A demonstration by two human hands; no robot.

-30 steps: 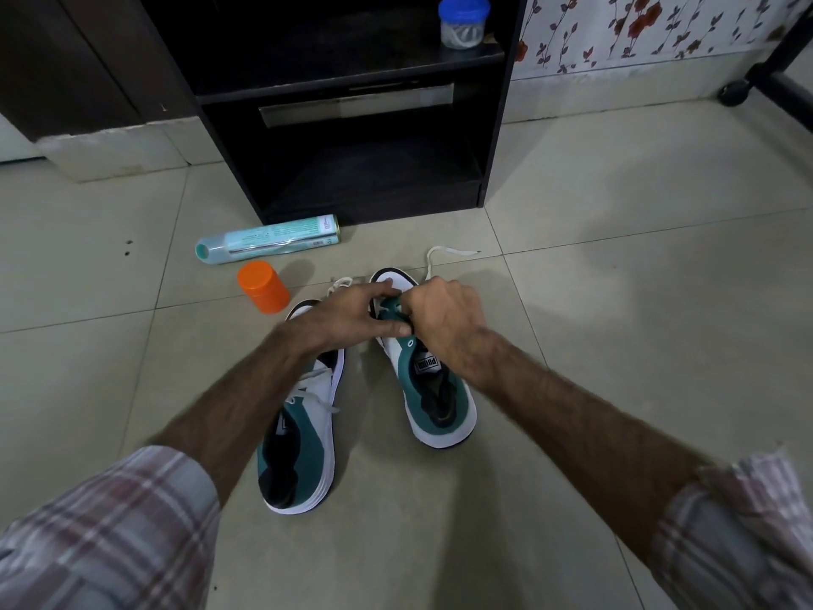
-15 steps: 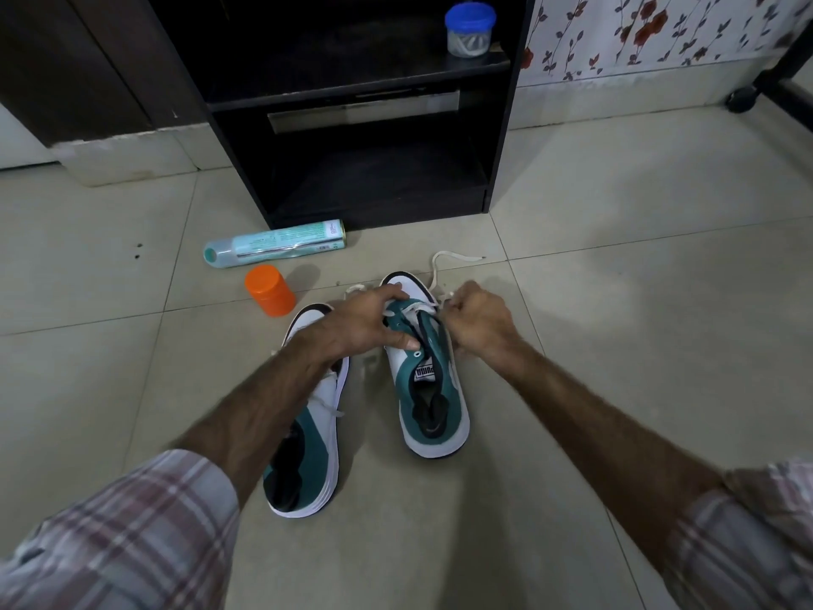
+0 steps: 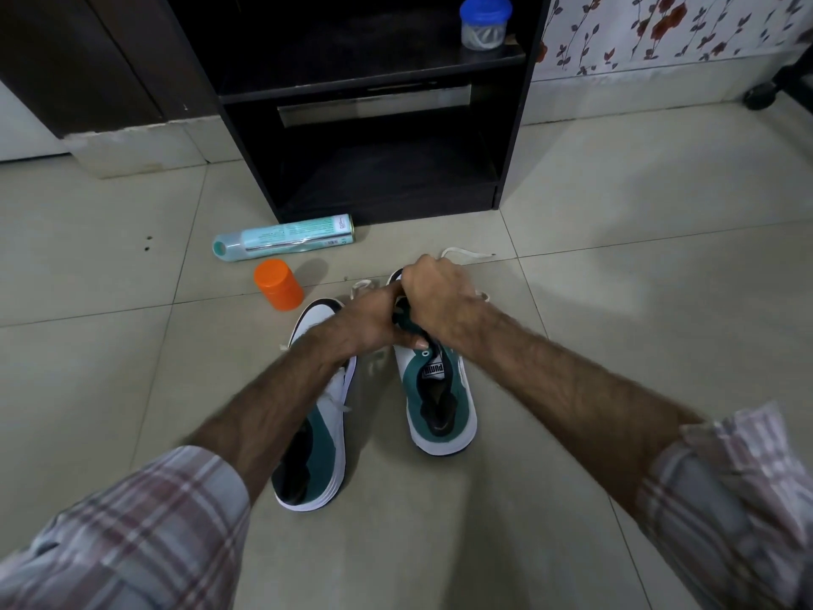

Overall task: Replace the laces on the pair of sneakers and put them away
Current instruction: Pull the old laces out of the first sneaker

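Observation:
Two teal and white sneakers stand side by side on the tiled floor, toes pointing away from me. The left sneaker (image 3: 325, 416) lies partly under my left forearm, with white lace across it. Both hands meet over the front of the right sneaker (image 3: 440, 394). My left hand (image 3: 369, 319) grips its teal upper near the eyelets, thumb on the inner side. My right hand (image 3: 440, 297) is curled over the toe end and covers the lacing there. A white lace (image 3: 464, 254) trails out on the floor beyond the hands.
A black open shelf unit (image 3: 374, 138) stands just beyond the shoes, with a blue-lidded jar (image 3: 484, 22) on its upper shelf. A teal spray can (image 3: 286, 237) lies on its side and an orange-capped container (image 3: 278, 284) stands left of the shoes.
My right hand has moved left from the shoe's right side onto its toe end, meeting my left hand. The left hand stays on the upper.

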